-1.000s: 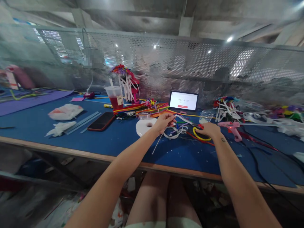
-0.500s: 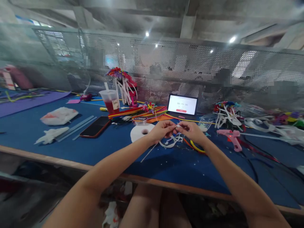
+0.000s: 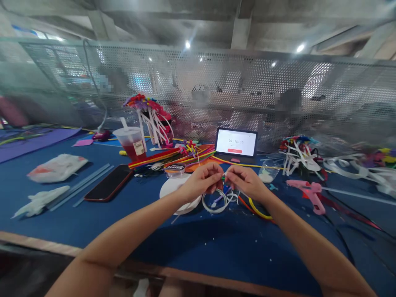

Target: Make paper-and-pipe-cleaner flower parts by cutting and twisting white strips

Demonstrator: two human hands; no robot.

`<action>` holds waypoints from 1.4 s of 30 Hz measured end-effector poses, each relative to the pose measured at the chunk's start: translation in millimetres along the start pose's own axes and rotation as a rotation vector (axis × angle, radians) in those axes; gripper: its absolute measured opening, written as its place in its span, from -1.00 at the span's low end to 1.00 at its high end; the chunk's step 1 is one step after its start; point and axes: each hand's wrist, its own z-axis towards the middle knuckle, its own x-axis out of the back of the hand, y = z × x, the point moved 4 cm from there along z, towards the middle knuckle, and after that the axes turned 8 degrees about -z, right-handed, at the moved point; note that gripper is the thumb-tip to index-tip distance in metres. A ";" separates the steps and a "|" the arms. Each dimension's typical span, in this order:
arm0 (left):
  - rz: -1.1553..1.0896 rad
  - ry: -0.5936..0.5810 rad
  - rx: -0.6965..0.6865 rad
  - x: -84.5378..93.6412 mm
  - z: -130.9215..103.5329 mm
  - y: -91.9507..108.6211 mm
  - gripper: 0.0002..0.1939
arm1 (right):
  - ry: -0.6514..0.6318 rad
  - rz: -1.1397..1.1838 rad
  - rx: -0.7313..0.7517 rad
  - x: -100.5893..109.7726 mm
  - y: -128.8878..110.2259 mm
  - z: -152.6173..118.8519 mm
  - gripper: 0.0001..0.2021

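My left hand (image 3: pixel 202 181) and my right hand (image 3: pixel 246 180) meet fingertip to fingertip above the blue table. Both are closed in a pinch on a small piece, white with a bit of green, mostly hidden by the fingers. Partly behind my left wrist lies a white roll (image 3: pixel 173 189). Below the hands are a ring of white cord (image 3: pixel 215 211) and some purple and blue bits. Red and yellow strips (image 3: pixel 260 213) curve beside my right wrist.
A phone (image 3: pixel 108 183), a cup of red drink (image 3: pixel 131 144) and plastic bags stand left. A lit tablet (image 3: pixel 236 142) is behind the hands. At right lie a pink glue gun (image 3: pixel 309 193) with its cable and a bundle of white-stemmed pieces (image 3: pixel 300 159).
The view has tilted and moved nearer the table, so most things sit lower in it. Both hands stay together in a pinch; a bit of green now shows between them.
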 end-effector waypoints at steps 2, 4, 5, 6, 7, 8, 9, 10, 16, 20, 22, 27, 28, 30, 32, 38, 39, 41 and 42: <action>0.026 0.002 -0.023 2.5 2.7 3.5 -0.81 | -0.015 0.106 -0.021 -2.2 2.5 2.7 -0.77; 0.070 -0.001 -0.056 5.4 5.1 7.0 -0.82 | -0.022 0.199 -0.037 -4.6 4.1 5.0 -0.79; 0.093 -0.003 -0.072 6.8 6.2 8.7 -0.83 | -0.021 0.243 -0.046 -5.8 4.4 6.0 -0.80; 0.114 -0.002 -0.089 8.2 7.0 10.5 -0.83 | -0.017 0.286 -0.059 -6.9 4.6 6.9 -0.80; 0.135 0.000 -0.106 9.4 7.5 12.5 -0.84 | -0.010 0.329 -0.073 -8.1 4.3 7.8 -0.80; 0.157 0.004 -0.125 10.6 7.7 14.6 -0.85 | -0.003 0.373 -0.086 -9.3 3.7 8.5 -0.80; 0.182 0.009 -0.147 11.5 7.5 16.9 -0.86 | 0.002 0.417 -0.102 -10.6 2.9 9.1 -0.80; 0.213 0.016 -0.174 12.3 6.8 19.5 -0.88 | 0.006 0.456 -0.122 -12.1 1.9 9.5 -0.80; 0.542 0.056 -0.405 11.8 -4.2 37.4 -0.94 | 0.004 0.538 -0.225 -20.5 -6.0 10.0 -0.78; 0.848 0.068 -0.617 8.4 -12.2 43.7 -0.90 | 0.020 0.543 -0.234 -23.0 -9.3 9.2 -0.77; 0.987 0.073 -0.709 8.4 -15.5 41.9 -0.88 | 0.053 0.539 -0.196 -22.7 -10.2 8.3 -0.78; 1.058 0.064 -0.738 16.7 -18.6 31.1 -0.85 | 0.080 0.528 -0.203 -24.4 -6.7 4.3 -0.82; 1.036 0.050 -0.720 18.2 -18.7 30.0 -0.84 | 0.080 0.535 -0.214 -25.0 -5.8 3.8 -0.83; 0.991 0.028 -0.709 19.8 -19.4 30.2 -0.84 | 0.072 0.560 -0.211 -26.1 -5.2 3.3 -0.84; 0.965 0.021 -0.730 19.9 -20.8 32.8 -0.83 | 0.065 0.572 -0.188 -26.6 -6.1 3.6 -0.82; 1.278 0.043 -1.090 7.4 -29.7 40.2 -0.83 | 0.130 0.382 -0.106 -22.6 -9.0 3.8 -0.75; 1.357 0.060 -1.179 4.1 -31.4 40.2 -0.85 | 0.142 0.345 -0.089 -21.9 -9.4 3.3 -0.75; 1.432 0.098 -1.276 -0.1 -32.7 39.9 -0.89 | 0.163 0.275 -0.051 -21.1 -10.4 1.8 -0.75; 1.433 0.107 -1.275 -1.0 -32.1 39.9 -0.91 | 0.171 0.240 -0.031 -21.0 -11.2 0.9 -0.76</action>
